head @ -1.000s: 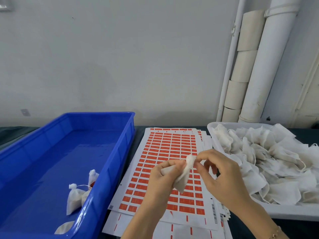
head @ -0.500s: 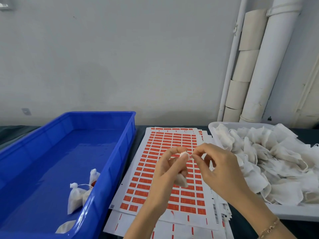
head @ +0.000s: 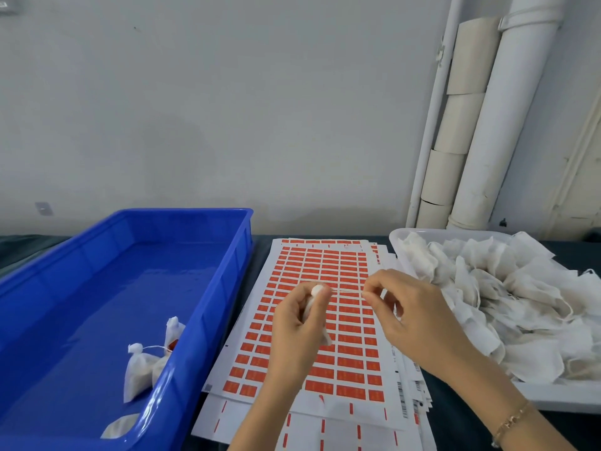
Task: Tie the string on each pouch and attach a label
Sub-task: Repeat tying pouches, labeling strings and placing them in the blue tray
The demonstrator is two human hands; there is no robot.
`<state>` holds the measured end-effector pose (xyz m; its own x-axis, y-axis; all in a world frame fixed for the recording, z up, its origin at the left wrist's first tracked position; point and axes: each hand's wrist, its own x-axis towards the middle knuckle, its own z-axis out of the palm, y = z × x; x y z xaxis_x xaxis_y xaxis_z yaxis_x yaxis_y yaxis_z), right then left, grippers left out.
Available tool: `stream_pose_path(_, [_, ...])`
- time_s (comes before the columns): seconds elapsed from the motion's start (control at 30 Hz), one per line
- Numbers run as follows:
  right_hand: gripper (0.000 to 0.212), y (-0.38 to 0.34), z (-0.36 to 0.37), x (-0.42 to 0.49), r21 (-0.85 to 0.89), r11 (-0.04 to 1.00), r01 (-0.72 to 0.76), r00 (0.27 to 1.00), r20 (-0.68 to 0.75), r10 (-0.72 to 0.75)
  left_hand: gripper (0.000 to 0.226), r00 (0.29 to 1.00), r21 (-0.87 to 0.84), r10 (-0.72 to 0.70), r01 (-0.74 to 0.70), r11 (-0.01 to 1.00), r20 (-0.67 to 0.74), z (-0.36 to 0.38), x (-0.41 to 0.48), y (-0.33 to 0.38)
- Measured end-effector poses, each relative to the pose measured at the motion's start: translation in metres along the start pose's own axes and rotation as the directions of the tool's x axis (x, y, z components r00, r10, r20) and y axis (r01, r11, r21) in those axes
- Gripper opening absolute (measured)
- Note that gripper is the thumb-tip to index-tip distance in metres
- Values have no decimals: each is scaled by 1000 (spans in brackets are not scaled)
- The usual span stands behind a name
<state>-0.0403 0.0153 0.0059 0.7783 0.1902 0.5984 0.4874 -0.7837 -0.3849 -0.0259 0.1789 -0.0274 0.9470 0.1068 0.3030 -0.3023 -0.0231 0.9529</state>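
Note:
My left hand (head: 297,327) is closed around a small white pouch (head: 316,290), whose gathered top sticks out above my thumb. My right hand (head: 406,317) pinches the pouch's thin string (head: 349,293) and holds it taut to the right of the pouch. Both hands hover over a sheet of red labels (head: 322,320) lying on a stack of sheets in the middle. Untied white pouches (head: 507,301) fill a white tray (head: 553,400) on the right. Tied pouches with labels (head: 143,369) lie in the blue bin (head: 208,288) on the left.
The table has a dark surface and ends at a grey wall. White pipes and cardboard rolls (head: 461,125) stand in the back right corner. Another pouch (head: 118,426) lies at the blue bin's near corner.
My left hand has bunched the pouch into its fist. My right hand has drawn away to the right, pulling the string out taut from the pouch's neck.

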Motion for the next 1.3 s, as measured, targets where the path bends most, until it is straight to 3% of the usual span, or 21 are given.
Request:
stream_pose_path(0.13, [12, 0, 11, -11, 56, 994, -95, 995, 1, 95, 18, 996, 23, -82, 82, 996, -30, -6, -2, -17])
stream_pose_path(0.23, [12, 7, 30, -35, 64, 965, -254, 956, 165, 241, 18, 975, -14, -219, 219, 976, -46, -24, -4, -34])
stream_pose_path(0.3, [24, 11, 48, -56, 5, 934, -358, 871, 364, 331, 19, 956, -4, -288, 288, 958, -63, -36, -7, -47])
stream_pose_path(0.37, [49, 13, 66, -75, -38, 902, -430, 736, 563, 375, 21, 931, 0, -345, 347, 938, -116, -45, -11, -61])
stream_pose_path(0.43, [66, 17, 80, -87, -142, 924, -354, 651, 673, 352, 24, 906, -12, -390, 394, 919, -166, -53, -15, -73])
stream_pose_path(0.53, [76, 27, 84, -93, -263, 938, -225, 659, 668, 345, 26, 894, -13, -388, 395, 919, -226, -65, -19, -85])
stream_pose_path(0.7, [71, 47, 76, -86, -246, 941, -230, 688, 643, 336, 17, 878, 61, -333, 375, 925, -344, -84, -21, -95])
stream_pose_path(0.8, [66, 48, 81, -80, -254, 933, -254, 714, 601, 359, 17, 890, 101, -310, 361, 927, -334, -90, -24, -99])
stream_pose_path(0.9, [47, 29, 98, -67, -56, 943, -328, 784, 540, 304, 19, 904, 116, -309, 355, 928, -296, -92, -29, -105])
stream_pose_path(1.0, [28, 6, 121, -45, 98, 977, -191, 833, 543, 109, 18, 922, 185, -287, 339, 922, -259, -92, -33, -111])
stream_pose_path(1.13, [24, -6, 141, -11, 137, 990, -31, 720, 690, -73, 15, 932, 197, -277, 324, 925, -232, -96, -35, -114])
stream_pose_path(1.2, [19, -4, 146, -1, 156, 987, -24, 656, 748, -103, 15, 931, 196, -277, 325, 925, -236, -96, -36, -114])
stream_pose_path(1.3, [17, 1, 152, 9, 197, 980, -22, 617, 774, -141, 15, 929, 181, -277, 324, 928, -244, -96, -36, -114])
